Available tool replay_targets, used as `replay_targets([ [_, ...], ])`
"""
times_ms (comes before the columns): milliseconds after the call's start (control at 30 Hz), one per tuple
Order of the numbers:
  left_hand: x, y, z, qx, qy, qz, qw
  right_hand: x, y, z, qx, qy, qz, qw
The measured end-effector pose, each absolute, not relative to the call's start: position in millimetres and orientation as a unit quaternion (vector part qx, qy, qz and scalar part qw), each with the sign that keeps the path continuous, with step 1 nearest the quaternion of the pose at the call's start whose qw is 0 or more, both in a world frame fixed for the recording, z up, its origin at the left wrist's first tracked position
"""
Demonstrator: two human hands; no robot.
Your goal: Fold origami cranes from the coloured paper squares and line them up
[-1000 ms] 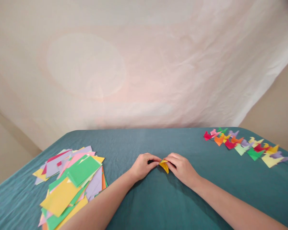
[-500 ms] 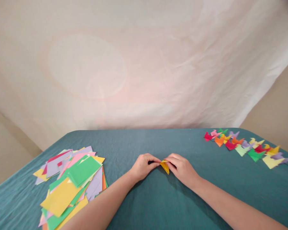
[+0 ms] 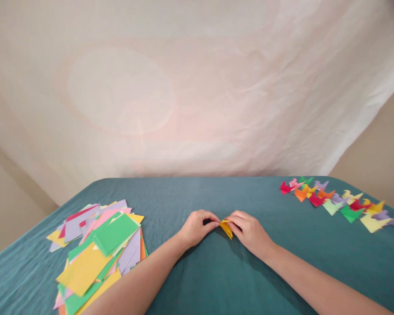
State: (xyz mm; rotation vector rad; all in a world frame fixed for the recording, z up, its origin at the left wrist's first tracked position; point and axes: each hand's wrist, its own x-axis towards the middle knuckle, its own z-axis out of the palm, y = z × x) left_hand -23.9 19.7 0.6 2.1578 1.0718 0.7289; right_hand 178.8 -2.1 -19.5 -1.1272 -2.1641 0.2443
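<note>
head — folded yellow paper (image 3: 227, 229), far table edge (image 3: 197, 178) well apart

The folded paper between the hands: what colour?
The folded paper is yellow, best seen in the head view.

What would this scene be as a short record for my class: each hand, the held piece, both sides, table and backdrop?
Left hand: pinching the folded yellow paper
Right hand: pinching its other side
Held piece: small, pointed, between the hands
Left side: loose pile of coloured sheets
Right side: bird-shaped folded papers, several colours
Table: dark teal cloth
Backdrop: pale hanging fabric
</note>
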Motion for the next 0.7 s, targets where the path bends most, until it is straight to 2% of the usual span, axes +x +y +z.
replay_targets([
  [700,-22.6,22.5,-5.4,0.827,0.381,0.283,0.302,177.9,-1.8,-21.2,-0.440,-0.832,0.083,0.329],
])
